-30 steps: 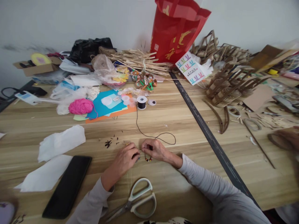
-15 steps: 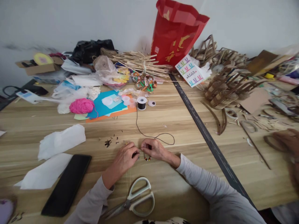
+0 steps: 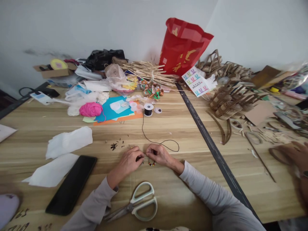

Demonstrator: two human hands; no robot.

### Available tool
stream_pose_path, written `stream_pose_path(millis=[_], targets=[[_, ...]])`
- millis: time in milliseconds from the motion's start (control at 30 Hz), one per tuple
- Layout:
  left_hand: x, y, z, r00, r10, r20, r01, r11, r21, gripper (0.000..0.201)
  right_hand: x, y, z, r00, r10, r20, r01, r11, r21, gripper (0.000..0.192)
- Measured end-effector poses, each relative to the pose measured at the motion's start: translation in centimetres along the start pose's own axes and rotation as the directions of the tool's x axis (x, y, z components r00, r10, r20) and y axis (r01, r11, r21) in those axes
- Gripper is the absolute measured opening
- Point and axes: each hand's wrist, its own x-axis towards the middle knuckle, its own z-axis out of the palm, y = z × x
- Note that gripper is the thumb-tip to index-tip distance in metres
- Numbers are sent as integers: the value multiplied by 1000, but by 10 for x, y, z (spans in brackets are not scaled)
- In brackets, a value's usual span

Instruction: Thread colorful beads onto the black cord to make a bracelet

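My left hand (image 3: 131,162) and my right hand (image 3: 158,155) meet fingertip to fingertip just above the table, both in a pinch. Between them runs a short stretch of thin cord, too fine to follow exactly. Under my right fingers hangs a small dark cord loop with colourful beads (image 3: 151,164). A black cord (image 3: 154,142) lies in a curve from a white-rimmed spool (image 3: 148,110) down toward my right hand. White-handled scissors (image 3: 144,200) lie with their handles spread, nearer my body. Short black cut pieces (image 3: 114,146) are scattered beyond my left hand.
At left are a black phone-like slab (image 3: 71,185) and white paper sheets (image 3: 69,141). Pink yarn (image 3: 90,109), blue sheets (image 3: 108,107) and a red bag (image 3: 185,48) stand farther back. Woven baskets (image 3: 226,102) sit at right, near another person's hand (image 3: 295,155).
The camera view has tilted up slightly, so the background sits lower in the picture. My hands keep nearly the same pinch on the cord. The other person's hand at right has shifted a little.
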Motion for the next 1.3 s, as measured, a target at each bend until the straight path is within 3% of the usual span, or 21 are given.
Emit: stream_pose_path(millis=[533,767,1067,1300], targets=[[-4,-21,-12,995,80,67,-52,937,-344,9,-1,-1,-4,992,-115,47,113,993,37,12],[-10,-17,-7,991,106,84,-88,978,-191,9,-3,0,-3,995,-90,41,89,996,32,12],[-14,-9,3,989,145,25,-146,989,22,8,-4,4,0,995,-102,14,102,995,12,13],[-13,-7,5,984,180,-12,-179,981,76,13,-4,1,-2,994,-107,31,107,994,-4,12]])
